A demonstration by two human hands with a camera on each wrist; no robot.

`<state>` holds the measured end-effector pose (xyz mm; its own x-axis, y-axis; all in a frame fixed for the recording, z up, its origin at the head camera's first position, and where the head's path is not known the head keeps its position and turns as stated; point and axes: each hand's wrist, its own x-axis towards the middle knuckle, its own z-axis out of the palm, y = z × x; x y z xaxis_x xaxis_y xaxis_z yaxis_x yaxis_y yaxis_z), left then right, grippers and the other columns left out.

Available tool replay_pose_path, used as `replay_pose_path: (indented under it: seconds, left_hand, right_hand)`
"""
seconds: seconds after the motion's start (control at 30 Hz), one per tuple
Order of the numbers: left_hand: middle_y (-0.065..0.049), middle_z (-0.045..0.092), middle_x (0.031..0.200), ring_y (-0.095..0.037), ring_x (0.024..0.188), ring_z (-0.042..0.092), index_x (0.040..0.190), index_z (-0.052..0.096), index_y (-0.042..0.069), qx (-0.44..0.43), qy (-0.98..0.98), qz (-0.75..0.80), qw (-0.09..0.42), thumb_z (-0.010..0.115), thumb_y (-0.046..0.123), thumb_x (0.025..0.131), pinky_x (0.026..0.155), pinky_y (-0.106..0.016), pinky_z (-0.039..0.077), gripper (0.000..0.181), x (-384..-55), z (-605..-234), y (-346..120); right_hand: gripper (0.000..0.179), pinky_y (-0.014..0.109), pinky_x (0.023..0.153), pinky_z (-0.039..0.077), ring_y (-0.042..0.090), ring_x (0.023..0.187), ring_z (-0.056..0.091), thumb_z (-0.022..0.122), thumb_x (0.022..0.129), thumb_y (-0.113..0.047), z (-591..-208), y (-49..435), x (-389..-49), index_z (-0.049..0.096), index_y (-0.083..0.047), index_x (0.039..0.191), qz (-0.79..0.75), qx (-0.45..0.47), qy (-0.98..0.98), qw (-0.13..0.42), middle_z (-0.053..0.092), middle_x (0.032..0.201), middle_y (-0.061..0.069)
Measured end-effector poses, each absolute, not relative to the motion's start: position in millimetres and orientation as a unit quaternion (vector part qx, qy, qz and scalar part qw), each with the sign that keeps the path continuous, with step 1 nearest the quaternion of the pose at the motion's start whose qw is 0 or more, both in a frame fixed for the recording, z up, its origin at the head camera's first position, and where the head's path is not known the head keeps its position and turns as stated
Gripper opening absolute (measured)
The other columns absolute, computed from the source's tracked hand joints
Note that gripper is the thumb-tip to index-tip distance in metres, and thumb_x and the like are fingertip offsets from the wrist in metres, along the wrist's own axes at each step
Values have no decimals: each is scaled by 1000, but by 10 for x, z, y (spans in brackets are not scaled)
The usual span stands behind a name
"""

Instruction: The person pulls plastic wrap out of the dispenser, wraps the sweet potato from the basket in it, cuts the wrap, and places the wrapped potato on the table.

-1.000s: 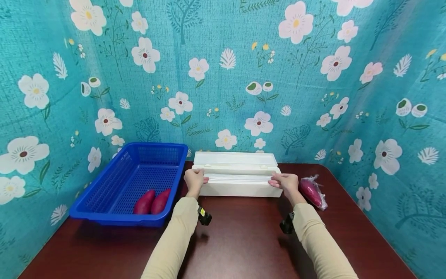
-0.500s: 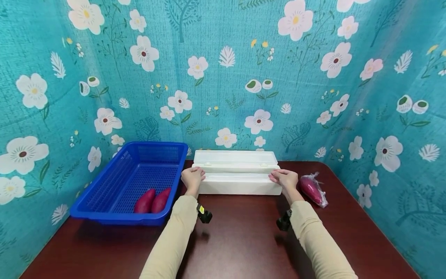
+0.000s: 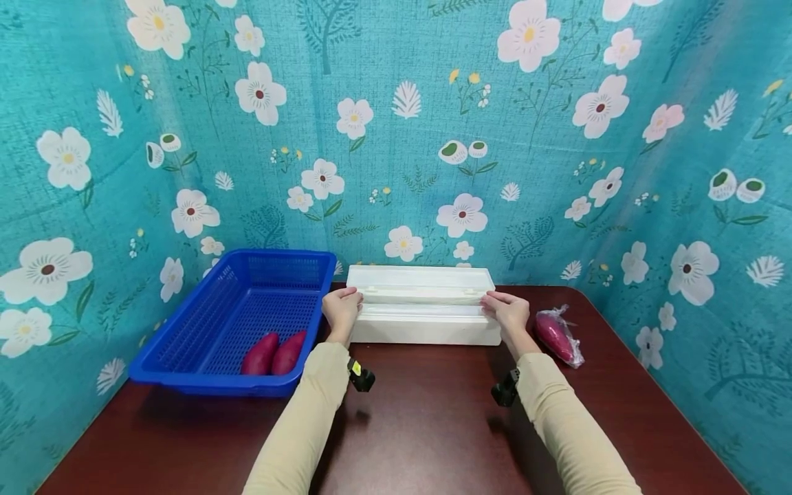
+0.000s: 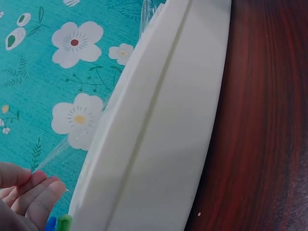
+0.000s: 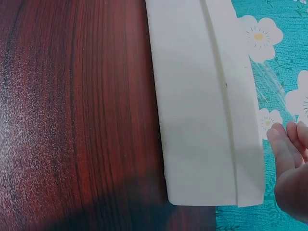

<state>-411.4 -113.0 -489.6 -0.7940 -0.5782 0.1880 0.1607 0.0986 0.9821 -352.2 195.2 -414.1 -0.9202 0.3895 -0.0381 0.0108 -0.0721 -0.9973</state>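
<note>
On the reddish-brown table (image 3: 427, 419), two sweet potatoes (image 3: 260, 354) lie inside the blue basket (image 3: 210, 386), and one wrapped sweet potato (image 3: 557, 337) lies near the right hand (image 3: 511, 317). Farther, the left hand (image 3: 341, 311) and the right hand each pinch clear cling film (image 4: 60, 148), which reaches out of the white dispenser box (image 3: 427, 331), its lid (image 3: 421, 277) open before the floral curtain (image 3: 396, 137).

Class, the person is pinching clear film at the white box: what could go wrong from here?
The clear film looks creased near the left hand and right hand, so it might tear or stick to itself.
Neither hand appears to hold the white box down, so a hard pull might drag it.
Its lid stands open and could drop.
</note>
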Motion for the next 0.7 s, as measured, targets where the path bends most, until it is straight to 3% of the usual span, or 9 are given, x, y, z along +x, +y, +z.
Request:
replay_pose_path:
  seconds: [0.13, 0.2, 0.37, 0.43, 0.57, 0.7]
  left_hand:
    - [-3, 66, 69, -10, 56, 63, 80, 69, 7, 124, -684, -650, 306, 72, 10, 71, 49, -24, 50, 10, -4234, -5007, -1151]
    - [-6, 67, 71, -13, 58, 64, 83, 69, 3, 131, -685, -657, 287, 70, 8, 74, 49, -31, 51, 11, -4026, -4756, -1117]
    - [-19, 66, 80, -23, 67, 65, 92, 65, -10, 150, -674, -686, 230, 64, -1, 78, 57, -33, 52, 17, -3460, -4074, -1021]
    - [-19, 66, 79, -23, 68, 65, 93, 64, -12, 144, -665, -695, 231, 63, -3, 78, 59, -28, 52, 17, -3438, -4033, -1014]
    - [-15, 67, 76, -17, 64, 65, 91, 65, -10, 137, -662, -701, 229, 64, -2, 78, 54, -30, 52, 15, -3530, -4111, -1035]
    - [-18, 66, 79, -23, 68, 65, 91, 65, -10, 135, -668, -696, 225, 64, -2, 77, 57, -28, 52, 16, -3469, -4012, -1028]
  right_hand:
    - [32, 30, 65, 50, 15, 65, 65, 63, 80, -1, -4098, 1954, -3505, 58, 11, 110, 724, -136, -663, 134, 65, 71, 3]
    - [33, 30, 66, 50, 15, 66, 65, 62, 81, 0, -4076, 1963, -3494, 56, 12, 111, 729, -127, -660, 131, 65, 71, 3]
    - [35, 31, 68, 50, 15, 69, 65, 62, 82, -2, -4025, 1983, -3490, 55, 11, 114, 734, -118, -658, 121, 65, 73, 2]
    - [35, 31, 68, 49, 15, 69, 65, 61, 82, -3, -4008, 1992, -3493, 55, 11, 114, 734, -116, -658, 119, 65, 73, 2]
    - [36, 32, 70, 49, 15, 70, 66, 61, 83, -5, -3975, 2017, -3493, 54, 10, 115, 732, -113, -662, 118, 66, 76, 3]
    - [35, 33, 72, 49, 16, 71, 66, 61, 83, -6, -3924, 2015, -3467, 56, 9, 114, 725, -112, -669, 115, 66, 77, 3]
